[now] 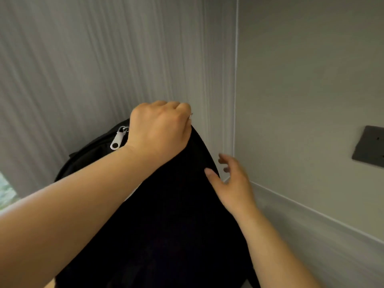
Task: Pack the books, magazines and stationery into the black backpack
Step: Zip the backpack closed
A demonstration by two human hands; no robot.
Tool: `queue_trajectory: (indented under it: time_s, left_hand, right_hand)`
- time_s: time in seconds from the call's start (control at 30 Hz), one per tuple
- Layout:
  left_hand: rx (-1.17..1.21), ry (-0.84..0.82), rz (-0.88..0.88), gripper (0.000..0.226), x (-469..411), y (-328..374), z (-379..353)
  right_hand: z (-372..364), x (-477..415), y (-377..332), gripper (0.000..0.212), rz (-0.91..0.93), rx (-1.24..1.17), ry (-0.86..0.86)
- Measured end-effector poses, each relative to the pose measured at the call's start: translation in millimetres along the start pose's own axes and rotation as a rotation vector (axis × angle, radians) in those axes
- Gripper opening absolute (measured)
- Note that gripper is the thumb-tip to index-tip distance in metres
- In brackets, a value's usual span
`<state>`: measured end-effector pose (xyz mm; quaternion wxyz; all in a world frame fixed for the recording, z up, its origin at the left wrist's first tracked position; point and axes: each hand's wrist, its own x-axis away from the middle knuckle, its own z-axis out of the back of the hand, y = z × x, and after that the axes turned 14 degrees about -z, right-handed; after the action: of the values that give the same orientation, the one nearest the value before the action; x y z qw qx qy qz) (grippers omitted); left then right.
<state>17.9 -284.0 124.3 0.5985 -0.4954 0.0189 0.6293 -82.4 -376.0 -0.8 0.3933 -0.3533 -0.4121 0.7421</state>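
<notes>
- The black backpack (166,215) stands upright by the wall corner. The left grip (160,129) is clenched on its top edge, beside the silver zipper pull (117,138).
- The right grip (230,179) is loose-fingered, with only the thumb touching the bag's side, so a hard tug could tip it.
- Bunched fabric might jam the zip.

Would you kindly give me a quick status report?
Left hand grips black backpack top. Right hand open, thumb on its side. Nothing in the way.
</notes>
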Motion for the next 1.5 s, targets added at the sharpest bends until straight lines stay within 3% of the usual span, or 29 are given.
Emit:
queue_trajectory:
  time_s: [0.17, 0.27, 0.33, 0.73, 0.87, 0.93, 1.0, 1.1, 1.17, 1.3, 1.4, 1.5]
  left_hand:
    - [0.001, 0.021, 0.059, 0.027, 3, -5, 9]
    - [0.031, 0.049, 0.142, 0.027, 12, -20, 18]
    - [0.037, 0.043, 0.199, 0.025, 20, -28, 26]
    - [0.237, 0.085, 0.395, 0.036, 65, -33, 46]
    - [0.387, 0.054, 0.419, 0.054, 89, -38, 50]
    - [0.439, 0.029, 0.388, 0.060, 100, -40, 49]
    - [0.517, 0.013, 0.455, 0.054, 105, -45, 48]
    - [0.614, 0.018, 0.532, 0.036, 98, -58, 42]
    - [0.729, -0.057, 0.546, 0.036, 90, -68, 39]
    - [0.833, -0.167, 0.524, 0.022, 83, -73, 34]
    - [0.783, -0.109, 0.501, 0.019, 84, -71, 31]
    - [0.711, -0.051, 0.462, 0.019, 86, -69, 31]
  right_hand:
    - [-2, -17, -70, 0.024, 0.352, 0.375, 0.224]
    - [-6, -19, -68, 0.020, 0.407, 0.324, 0.377]
    - [-6, -15, -68, 0.020, 0.396, 0.309, 0.393]
    - [1, -16, -68, 0.026, 0.230, 0.423, 0.215]
    - [9, -11, -68, 0.030, 0.204, 0.330, 0.091]
    - [10, -5, -72, 0.025, 0.208, 0.173, 0.151]
    - [9, 4, -83, 0.011, 0.149, -0.021, 0.133]
    - [-1, 20, -109, 0.021, -0.007, -0.259, -0.236]
    - [-9, 26, -125, 0.021, -0.048, -0.271, -0.403]
    - [-24, 28, -140, 0.021, -0.051, -0.208, -0.478]
    - [-26, 28, -141, 0.025, -0.077, -0.255, -0.499]
    - [-19, 23, -141, 0.028, -0.035, -0.277, -0.408]
